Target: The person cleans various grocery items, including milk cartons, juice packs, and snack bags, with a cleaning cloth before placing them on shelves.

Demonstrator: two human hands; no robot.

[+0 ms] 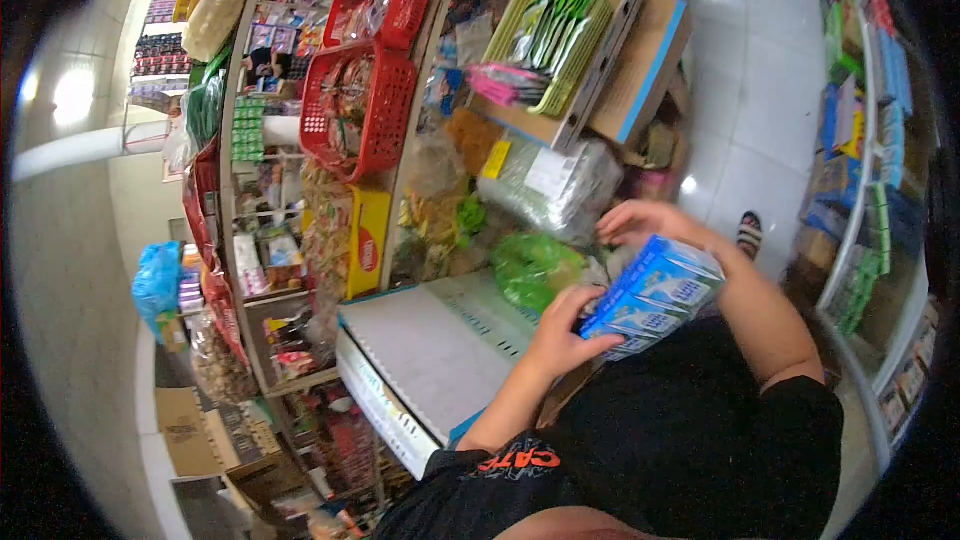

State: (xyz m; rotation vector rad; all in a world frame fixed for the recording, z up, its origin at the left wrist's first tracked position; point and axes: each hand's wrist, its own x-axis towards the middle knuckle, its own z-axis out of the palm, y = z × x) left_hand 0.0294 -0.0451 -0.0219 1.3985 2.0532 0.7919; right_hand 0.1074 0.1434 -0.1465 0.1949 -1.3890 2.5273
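Observation:
My left hand [568,332] is closed on one end of a pack of blue and white drink cartons [655,300], its thumb lying over the near side. The pack is tilted in front of my black shirt. Just beyond it is my right hand [640,224], fingers apart and slightly bent, with no object visible in them; part of that forearm passes behind the pack. A crumpled green plastic bag [535,270] lies beside my left hand. Past my right hand sits a bundle wrapped in clear plastic [555,185] with a white label.
A white cardboard box [440,340] lies to the left. Red baskets [360,110] and a yellow carton [368,240] stand on shelves. A yellow-green basket [545,40] of packets rests on boxes. Shelves [860,170] line the right side of the tiled floor [745,90].

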